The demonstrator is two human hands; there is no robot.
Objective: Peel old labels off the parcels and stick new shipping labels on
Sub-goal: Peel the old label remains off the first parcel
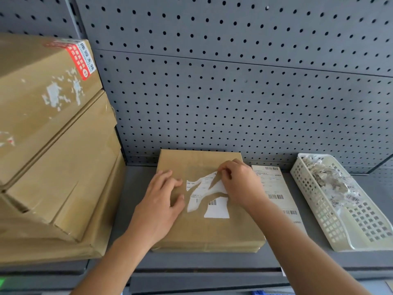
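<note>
Head view — left hand (161, 199), fingers spread, pins the flat brown cardboard parcel (212, 231); right hand (240, 182) pinches its torn white paper label (217, 209) — best peeled low and slowly.

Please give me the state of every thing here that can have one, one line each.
parcel: lying flat, closed.
old label: torn and ragged, partly still stuck on the parcel.
left hand: pressing on the parcel top.
right hand: pinching an upper edge of the old label.
new label sheet: flat beside the parcel, not stuck on.
basket: holds paper scraps.
stacked boxes: closed; the top one shows label residue.
</note>
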